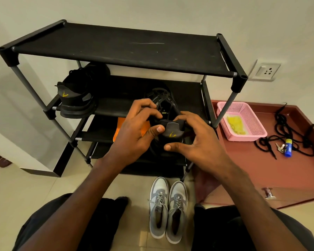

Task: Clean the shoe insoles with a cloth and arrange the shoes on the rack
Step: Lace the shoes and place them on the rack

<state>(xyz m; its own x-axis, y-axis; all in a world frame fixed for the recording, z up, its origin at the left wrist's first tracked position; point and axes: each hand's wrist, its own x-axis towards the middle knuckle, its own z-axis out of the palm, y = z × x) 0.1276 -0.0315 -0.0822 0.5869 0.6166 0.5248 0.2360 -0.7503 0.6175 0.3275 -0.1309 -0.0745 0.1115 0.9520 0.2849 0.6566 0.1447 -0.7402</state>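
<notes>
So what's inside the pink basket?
A crumpled yellow cloth lies on the floor of the pink basket. Whatever is under the cloth is covered.

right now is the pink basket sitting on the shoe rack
No, the pink basket sits on the reddish-brown surface to the right of the black shoe rack, not on any shelf.

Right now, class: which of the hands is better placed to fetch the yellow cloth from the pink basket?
The right hand. The pink basket holding the yellow cloth sits on its side, beside the rack; the left hand would have to cross over the black shoe both hold.
</notes>
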